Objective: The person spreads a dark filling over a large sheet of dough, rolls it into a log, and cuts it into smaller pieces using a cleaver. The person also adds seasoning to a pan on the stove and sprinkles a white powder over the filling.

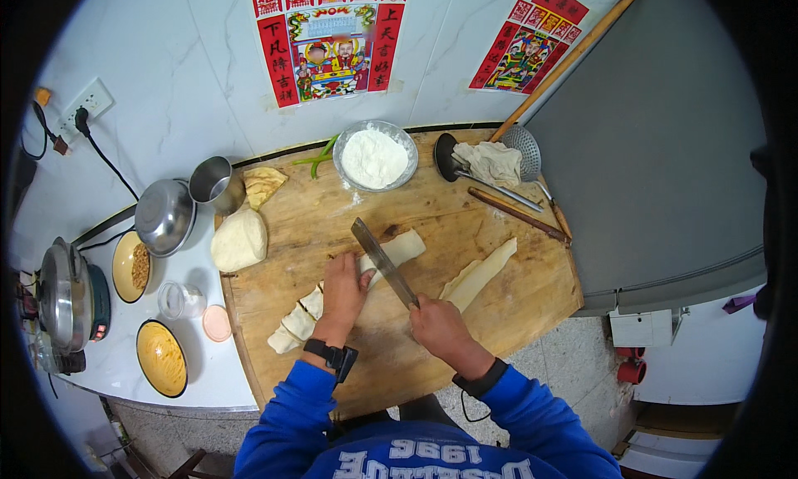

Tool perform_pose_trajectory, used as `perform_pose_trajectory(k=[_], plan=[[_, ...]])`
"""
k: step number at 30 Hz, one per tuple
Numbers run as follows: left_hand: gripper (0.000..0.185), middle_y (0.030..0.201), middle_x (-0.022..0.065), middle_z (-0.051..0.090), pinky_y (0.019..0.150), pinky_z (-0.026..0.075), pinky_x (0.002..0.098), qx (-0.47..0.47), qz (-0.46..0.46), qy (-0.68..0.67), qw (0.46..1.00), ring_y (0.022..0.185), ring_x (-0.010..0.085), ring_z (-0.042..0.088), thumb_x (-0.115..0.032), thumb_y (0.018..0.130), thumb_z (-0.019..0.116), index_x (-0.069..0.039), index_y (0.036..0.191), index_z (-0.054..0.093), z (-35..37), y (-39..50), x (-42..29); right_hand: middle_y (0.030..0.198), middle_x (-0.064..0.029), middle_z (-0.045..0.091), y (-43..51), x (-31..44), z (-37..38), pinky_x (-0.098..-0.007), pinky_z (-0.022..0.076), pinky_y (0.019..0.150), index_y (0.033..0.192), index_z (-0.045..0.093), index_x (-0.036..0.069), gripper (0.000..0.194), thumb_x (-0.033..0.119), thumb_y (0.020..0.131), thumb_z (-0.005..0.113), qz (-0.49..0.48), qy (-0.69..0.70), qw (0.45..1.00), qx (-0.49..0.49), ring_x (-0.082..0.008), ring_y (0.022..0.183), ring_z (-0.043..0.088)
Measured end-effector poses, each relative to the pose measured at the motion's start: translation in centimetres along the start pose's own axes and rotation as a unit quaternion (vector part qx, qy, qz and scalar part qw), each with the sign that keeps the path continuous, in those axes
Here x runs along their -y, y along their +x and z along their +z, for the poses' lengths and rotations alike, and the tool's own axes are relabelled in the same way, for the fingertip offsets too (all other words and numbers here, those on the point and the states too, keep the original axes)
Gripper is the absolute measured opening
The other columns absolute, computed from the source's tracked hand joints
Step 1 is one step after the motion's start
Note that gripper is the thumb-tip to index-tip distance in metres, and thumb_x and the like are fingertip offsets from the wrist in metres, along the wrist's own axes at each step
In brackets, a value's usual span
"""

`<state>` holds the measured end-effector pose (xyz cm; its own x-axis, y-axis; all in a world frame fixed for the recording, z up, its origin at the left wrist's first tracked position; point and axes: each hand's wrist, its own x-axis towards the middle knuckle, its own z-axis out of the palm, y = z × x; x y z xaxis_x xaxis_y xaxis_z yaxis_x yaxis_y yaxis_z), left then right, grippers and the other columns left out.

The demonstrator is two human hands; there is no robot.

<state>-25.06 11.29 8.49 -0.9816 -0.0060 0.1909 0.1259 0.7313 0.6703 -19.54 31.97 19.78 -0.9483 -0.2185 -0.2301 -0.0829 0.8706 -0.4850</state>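
Observation:
My right hand [439, 329] grips the handle of a cleaver [383, 261], whose blade lies across a flat strip of dough [402, 247]. Against the blade's left side, my left hand [345, 295] rests on the dough, its fingers covering part of it. Several cut dough pieces [298, 323] lie in a row to the lower left, partly hidden by the left wrist. Another long folded dough strip [480, 276] is to the right of the cleaver. All of it sits on a wooden board [399, 379].
A metal bowl of flour [374, 158], a ladle [446, 158], a cloth [492, 162] and a rolling pin [517, 214] occupy the board's far side. At left are a dough lump [239, 241], a steel cup [215, 183], a bowl of yellow paste [162, 360] and an electric pot [65, 298].

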Motion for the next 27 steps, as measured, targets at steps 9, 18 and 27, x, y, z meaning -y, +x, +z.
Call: perform_pose_trajectory(k=[9,18,27], plan=[[0.040,0.117,0.0229,0.067,0.100,0.051,0.0517,0.038,0.008,-0.017,0.999,0.113,0.0451,0.062,-0.014,0.092,0.081,0.003,0.124,0.065,2.2,0.5,1.4,0.093,-0.0251,0.076,5.1,-0.2,3.7,-0.0605,0.0583,0.074,0.080,0.072,0.001,0.026,0.018,0.097,0.061,-0.009,-0.001,1.000,0.026,-0.0467,0.084,0.074],[0.040,0.118,0.0238,0.068,0.100,0.051,0.0517,0.026,-0.014,-0.027,0.999,0.113,0.0464,0.063,-0.017,0.095,0.080,0.003,0.126,0.064,1.3,0.3,0.4,0.090,-0.0283,0.074,4.8,-1.3,3.8,-0.0604,0.0573,0.077,0.095,0.069,-0.001,0.026,0.022,0.102,0.059,-0.057,-0.044,0.997,0.009,-0.0489,0.086,0.074],[0.043,0.124,0.0228,0.067,0.102,0.050,0.0531,-0.006,0.038,-0.031,0.999,0.116,0.0450,0.062,-0.014,0.093,0.080,0.002,0.130,0.065,2.4,2.5,-2.2,0.084,-0.0287,0.073,1.3,-3.3,-2.3,-0.0596,0.0575,0.076,0.101,0.067,-0.001,0.027,0.024,0.106,0.058,0.032,-0.009,0.999,-0.027,-0.0499,0.082,0.073]])
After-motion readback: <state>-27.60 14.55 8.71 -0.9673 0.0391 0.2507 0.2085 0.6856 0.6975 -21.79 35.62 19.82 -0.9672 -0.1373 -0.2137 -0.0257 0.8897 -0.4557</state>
